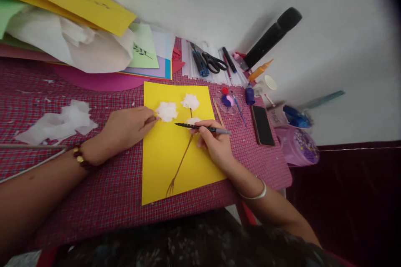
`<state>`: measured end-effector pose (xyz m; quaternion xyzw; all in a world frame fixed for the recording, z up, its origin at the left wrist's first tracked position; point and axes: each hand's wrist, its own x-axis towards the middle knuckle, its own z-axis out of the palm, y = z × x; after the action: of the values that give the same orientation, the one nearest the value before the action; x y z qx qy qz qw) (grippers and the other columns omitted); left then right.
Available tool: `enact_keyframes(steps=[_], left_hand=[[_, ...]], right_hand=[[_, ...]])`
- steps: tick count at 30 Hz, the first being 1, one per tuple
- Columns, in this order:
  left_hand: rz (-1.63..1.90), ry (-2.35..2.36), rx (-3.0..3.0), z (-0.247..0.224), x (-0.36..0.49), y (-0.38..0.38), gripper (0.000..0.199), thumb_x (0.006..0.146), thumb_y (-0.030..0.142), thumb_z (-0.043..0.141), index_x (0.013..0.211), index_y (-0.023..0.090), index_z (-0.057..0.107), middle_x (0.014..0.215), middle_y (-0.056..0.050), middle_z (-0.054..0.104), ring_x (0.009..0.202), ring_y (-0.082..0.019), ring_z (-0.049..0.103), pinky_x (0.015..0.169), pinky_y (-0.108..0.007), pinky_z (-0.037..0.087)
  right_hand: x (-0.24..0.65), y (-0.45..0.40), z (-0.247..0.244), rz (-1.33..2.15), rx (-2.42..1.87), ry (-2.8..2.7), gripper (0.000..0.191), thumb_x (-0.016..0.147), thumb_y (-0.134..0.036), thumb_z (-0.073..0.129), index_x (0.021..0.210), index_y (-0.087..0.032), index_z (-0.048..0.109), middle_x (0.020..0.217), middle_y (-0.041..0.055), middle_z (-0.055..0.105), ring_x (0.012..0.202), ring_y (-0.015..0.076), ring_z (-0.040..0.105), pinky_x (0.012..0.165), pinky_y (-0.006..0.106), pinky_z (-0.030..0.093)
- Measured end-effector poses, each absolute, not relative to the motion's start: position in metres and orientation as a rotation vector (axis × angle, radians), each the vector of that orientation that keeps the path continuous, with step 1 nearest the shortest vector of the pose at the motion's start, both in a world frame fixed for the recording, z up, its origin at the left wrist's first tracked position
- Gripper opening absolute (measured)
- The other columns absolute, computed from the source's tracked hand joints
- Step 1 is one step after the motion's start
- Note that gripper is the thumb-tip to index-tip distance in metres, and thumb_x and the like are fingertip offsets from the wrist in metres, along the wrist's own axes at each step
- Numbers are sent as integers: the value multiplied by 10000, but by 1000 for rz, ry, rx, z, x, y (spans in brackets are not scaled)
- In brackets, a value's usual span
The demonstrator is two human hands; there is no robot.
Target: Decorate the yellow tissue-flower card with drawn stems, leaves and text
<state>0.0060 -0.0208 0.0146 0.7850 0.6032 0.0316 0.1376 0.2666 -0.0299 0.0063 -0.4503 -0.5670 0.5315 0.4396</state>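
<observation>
A yellow sheet of paper lies on the table with white tissue puffs on it: one upper left, one upper right, and a third partly behind my right hand. A thin brown stem is drawn below, forking at its foot. My right hand grips a black marker pen with a grey end; its tip points left, just above or on the sheet. My left hand rests at the sheet's left edge, fingers curled together beside the left puff. What they pinch, if anything, is hidden.
Torn white tissue lies at left. Stacked coloured papers stand behind it. Scissors, a paint palette, a paintbrush, a purple bottle and a phone are at right. A pink container stands by the table's right edge.
</observation>
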Motion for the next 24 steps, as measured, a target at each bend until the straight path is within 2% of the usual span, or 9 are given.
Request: enact_keyframes(steps=[3, 8, 15, 24], left_hand=[[85, 1740, 2267, 14, 6, -20, 380, 982, 451, 286, 802, 205, 513, 846, -78, 628, 758, -238, 584, 600, -332, 265], [96, 1737, 2253, 15, 7, -21, 346, 978, 436, 310, 793, 209, 495, 878, -79, 637, 749, -231, 576, 594, -328, 259], [84, 1735, 2248, 16, 6, -20, 347, 990, 432, 311, 786, 213, 487, 872, -78, 640, 722, -223, 560, 579, -327, 235], [58, 1742, 2283, 22, 9, -23, 324, 1012, 389, 353, 826, 190, 530, 855, -67, 631, 735, -204, 555, 580, -307, 238]], right_hand=[[264, -28, 5, 1246, -1144, -1465, 221, 881, -414, 664, 987, -221, 684, 856, 43, 773, 576, 106, 642, 453, 228, 473], [263, -24, 2, 1090, -1139, -1574, 167, 886, -363, 659, 979, -234, 711, 911, 43, 774, 821, 157, 742, 669, 292, 565], [261, -21, 2, 1105, -1118, -1592, 166, 885, -351, 656, 981, -223, 703, 880, 36, 778, 808, 149, 739, 694, 291, 562], [259, -22, 2, 1141, -1152, -1591, 175, 885, -354, 654, 987, -217, 691, 866, 32, 765, 720, 129, 692, 586, 267, 520]])
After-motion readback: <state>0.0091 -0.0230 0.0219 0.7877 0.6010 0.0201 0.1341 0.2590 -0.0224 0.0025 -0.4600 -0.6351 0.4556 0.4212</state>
